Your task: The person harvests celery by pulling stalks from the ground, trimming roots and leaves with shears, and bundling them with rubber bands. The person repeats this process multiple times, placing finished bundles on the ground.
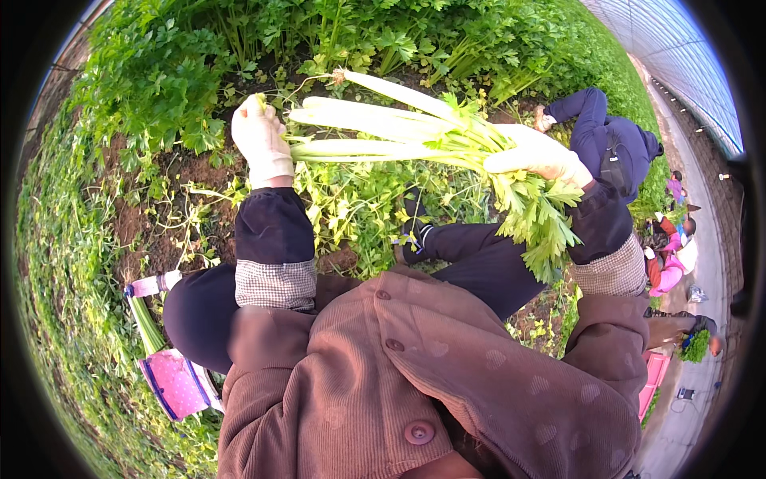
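Several long pale celery stalks (383,120) lie sideways in front of me, with their root ends to the left and leaves to the right. My right hand (535,155), in a light glove, grips them near the leafy end, and celery leaves (541,221) hang below it. At the root ends is my left hand (261,135), also gloved, its fingers closed on a bit of yellow-green leaf or stem (261,100). One stalk with stringy roots (339,75) sticks out above the others.
Standing celery plants (335,30) grow along the far side. Cut leaves (371,221) litter the soil. At the left, more stalks (146,326) lie by a pink dotted cloth (179,383). A person in dark blue (616,143) bends at the right; others work near a path (700,239) and pink crate (653,383).
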`<state>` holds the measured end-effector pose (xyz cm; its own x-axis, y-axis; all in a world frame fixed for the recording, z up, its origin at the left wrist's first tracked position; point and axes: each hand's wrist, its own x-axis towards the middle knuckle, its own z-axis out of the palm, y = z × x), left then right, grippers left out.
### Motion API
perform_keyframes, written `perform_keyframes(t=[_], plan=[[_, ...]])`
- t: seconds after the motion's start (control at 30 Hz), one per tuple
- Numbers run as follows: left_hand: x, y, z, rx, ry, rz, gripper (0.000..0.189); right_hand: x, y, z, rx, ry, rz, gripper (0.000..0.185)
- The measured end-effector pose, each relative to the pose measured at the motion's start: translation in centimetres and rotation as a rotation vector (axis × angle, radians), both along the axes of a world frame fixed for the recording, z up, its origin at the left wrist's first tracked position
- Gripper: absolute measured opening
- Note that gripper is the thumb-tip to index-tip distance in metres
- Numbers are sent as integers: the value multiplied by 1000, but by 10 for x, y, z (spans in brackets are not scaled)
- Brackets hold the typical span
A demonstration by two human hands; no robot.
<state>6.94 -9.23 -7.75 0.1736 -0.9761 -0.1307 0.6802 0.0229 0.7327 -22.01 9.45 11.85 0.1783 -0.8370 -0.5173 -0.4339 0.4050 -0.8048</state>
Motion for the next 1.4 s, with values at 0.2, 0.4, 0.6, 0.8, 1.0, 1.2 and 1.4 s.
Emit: perform_keyframes(t=[0.2, 0.4, 0.6, 0.8, 1.0, 1.2, 1.4], plan=[[51, -14, -119, 296, -938, 261, 29, -10, -4, -5, -33, 65, 16, 51], [-45, 45, -97, 208, -583, -863, 61, 14, -35, -25, -296, 195, -15, 45], [-53, 44, -38, 126, 443, -643, 75, 38, -42, -28, -240, 123, -37, 47], [-11, 13, -43, 159, 535, -410, 35, 37, -33, -22, -136, 46, -53, 52], [28, 0, -23, -125, -539, -361, 66, 37, -24, -1, -154, 97, -27, 57], [-9, 15, -26, -235, -773, -909, 44, 26, -17, 3, -104, 67, -29, 56], [-19, 11, -76, 36, -12, -530, 29, 4, -2, -19, -84, 2, 12, 51]])
